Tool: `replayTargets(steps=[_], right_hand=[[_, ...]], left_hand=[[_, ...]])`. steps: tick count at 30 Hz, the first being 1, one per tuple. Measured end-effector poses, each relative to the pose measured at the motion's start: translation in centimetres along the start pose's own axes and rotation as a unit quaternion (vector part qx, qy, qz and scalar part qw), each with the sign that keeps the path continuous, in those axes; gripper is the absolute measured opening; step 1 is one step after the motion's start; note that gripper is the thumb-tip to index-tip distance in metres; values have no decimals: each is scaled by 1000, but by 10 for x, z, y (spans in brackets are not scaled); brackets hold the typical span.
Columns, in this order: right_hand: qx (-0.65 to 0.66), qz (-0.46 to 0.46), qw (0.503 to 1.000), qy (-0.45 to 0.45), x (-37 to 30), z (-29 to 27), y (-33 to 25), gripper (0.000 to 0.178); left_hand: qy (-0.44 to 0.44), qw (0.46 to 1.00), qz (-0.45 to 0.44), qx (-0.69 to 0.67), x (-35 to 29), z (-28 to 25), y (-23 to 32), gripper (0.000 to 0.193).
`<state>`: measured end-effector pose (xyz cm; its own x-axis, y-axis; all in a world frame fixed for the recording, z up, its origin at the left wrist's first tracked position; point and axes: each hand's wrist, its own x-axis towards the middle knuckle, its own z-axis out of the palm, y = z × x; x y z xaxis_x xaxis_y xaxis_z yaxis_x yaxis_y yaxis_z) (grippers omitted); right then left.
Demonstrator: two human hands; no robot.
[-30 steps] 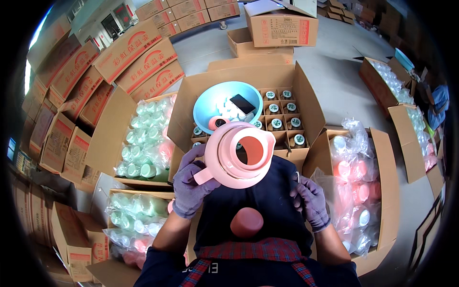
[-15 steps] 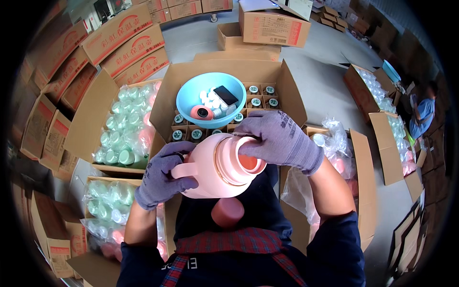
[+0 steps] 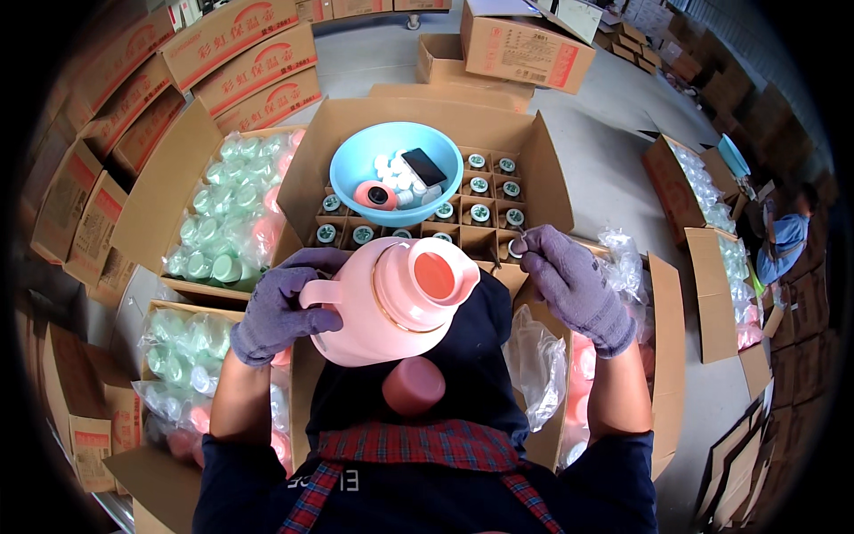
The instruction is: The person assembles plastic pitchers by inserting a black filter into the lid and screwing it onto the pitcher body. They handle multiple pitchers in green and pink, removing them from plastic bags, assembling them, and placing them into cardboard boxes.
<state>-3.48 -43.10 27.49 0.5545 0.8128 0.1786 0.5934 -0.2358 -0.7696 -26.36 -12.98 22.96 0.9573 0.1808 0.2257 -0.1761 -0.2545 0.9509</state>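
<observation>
My left hand [image 3: 283, 305], in a purple-grey knit glove, grips the handle of a pink thermos jug [image 3: 378, 307]. The jug is tilted, with its uncapped mouth toward the right and its orange-pink inside showing. My gloved right hand [image 3: 574, 285] is apart from the jug's mouth, over the right edge of the partitioned carton [image 3: 556, 191]. A small round grey-and-dark piece [image 3: 518, 247] is pinched in its fingertips; its exact kind is unclear. A pink cup-shaped lid [image 3: 414, 385] rests against my dark apron, below the jug.
A light blue basin [image 3: 342, 160] on the carton holds small white pieces, a phone [image 3: 424, 167] and a pink round part [image 3: 374, 195]. Cardboard boxes of bagged green and pink parts [image 3: 213, 209] flank me. Stacked cartons [image 3: 240, 40] stand far left. Another person [image 3: 785, 245] works far right.
My right hand has moved off the jug's mouth to the right, with a small round piece in its fingertips. The mouth is now uncovered. My left hand still holds the jug.
</observation>
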Motion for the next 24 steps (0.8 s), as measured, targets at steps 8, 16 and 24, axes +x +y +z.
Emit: replayTargets(steps=[8,16,24], right_hand=[[-77,-157,977,118,-5,3,7,23],[-35,-35,988,146,-23,9,46,25],[-118,25,981,155,30,36,95,20]], left_hand=[[9,998,31,53,1,6,4,36],[20,955,159,248,12,8,10,41],[243,786,206,529,30,-6,-6,33]])
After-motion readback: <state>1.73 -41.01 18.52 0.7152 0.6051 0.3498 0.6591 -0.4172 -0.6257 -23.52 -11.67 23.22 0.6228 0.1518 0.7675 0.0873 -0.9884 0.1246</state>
